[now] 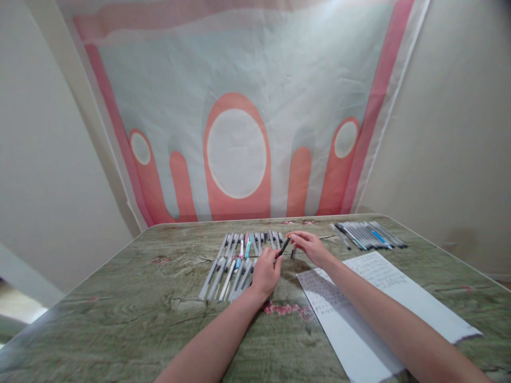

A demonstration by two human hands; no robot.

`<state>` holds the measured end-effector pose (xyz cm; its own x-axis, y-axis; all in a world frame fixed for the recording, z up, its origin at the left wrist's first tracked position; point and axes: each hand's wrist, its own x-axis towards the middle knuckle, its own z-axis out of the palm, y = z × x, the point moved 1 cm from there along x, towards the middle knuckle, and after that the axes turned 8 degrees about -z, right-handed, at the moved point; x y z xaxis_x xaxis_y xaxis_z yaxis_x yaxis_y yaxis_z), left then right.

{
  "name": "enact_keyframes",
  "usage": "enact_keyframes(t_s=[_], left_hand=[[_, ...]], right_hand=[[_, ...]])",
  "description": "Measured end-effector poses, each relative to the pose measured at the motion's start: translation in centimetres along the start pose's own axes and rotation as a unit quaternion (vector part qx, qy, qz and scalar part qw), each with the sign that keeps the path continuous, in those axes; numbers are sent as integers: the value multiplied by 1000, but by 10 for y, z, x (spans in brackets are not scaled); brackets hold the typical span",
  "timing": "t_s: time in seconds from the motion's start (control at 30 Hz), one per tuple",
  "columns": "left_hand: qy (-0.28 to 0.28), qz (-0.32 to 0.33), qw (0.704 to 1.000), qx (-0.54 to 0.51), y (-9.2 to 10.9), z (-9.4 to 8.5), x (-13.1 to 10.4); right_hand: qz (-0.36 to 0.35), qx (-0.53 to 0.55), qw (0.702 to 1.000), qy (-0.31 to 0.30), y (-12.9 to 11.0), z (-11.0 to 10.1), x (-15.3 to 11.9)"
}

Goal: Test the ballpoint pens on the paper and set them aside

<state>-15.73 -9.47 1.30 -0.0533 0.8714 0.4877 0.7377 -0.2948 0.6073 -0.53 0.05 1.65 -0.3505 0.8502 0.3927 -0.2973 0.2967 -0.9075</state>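
Near the middle of the table, my left hand (266, 270) is closed on the lower end of a dark pen (283, 247), which tilts up to the right. The fingertips of my right hand (310, 247) pinch the pen's upper end. A small dark piece, perhaps a cap (293, 254), shows just below my right fingers. To the left and beneath my left hand lie two rows of capped pens (217, 276), mostly clear, with a few white, blue and pink ones.
Several pens (361, 235) lie side by side at the back right. A sheet of handwritten paper (383, 282) lies under my right forearm. The wood-patterned table (131, 308) meets a printed cloth backdrop (179, 80) at its far edge.
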Motion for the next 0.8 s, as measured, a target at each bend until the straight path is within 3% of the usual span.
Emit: enact_keyframes(t_s=[0.57,0.8], left_hand=[[-4,0,1000,5,0,1,0],[-6,-2,1000,14,1,-1,0]], right_hand=[[7,22,1000,-3,0,2,-2],[-25,-34,999,-3,-1,1,-1]])
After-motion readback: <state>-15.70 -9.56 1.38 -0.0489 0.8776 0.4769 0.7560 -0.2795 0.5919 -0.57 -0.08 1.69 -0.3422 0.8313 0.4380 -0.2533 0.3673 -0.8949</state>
